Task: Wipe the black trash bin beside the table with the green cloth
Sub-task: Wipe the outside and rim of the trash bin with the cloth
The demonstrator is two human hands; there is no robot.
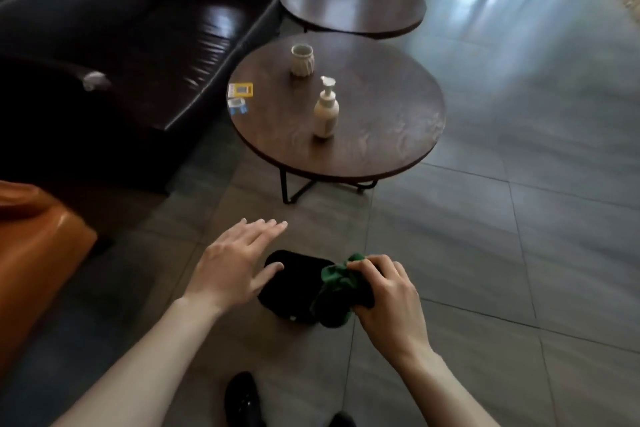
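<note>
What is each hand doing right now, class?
Left hand: open, fingers spread, holding nothing.
Right hand: closed on the green cloth, against the black trash bin.

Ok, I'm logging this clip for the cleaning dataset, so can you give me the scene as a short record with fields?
setting: tiled floor beside a round wooden table
target: black trash bin on the floor near the table
tool: green cloth, bunched against the bin's right side
right hand: gripping the cloth
left hand: open, fingers spread, at the bin's left edge
on table: pump bottle, ceramic cup, two small packets
</note>
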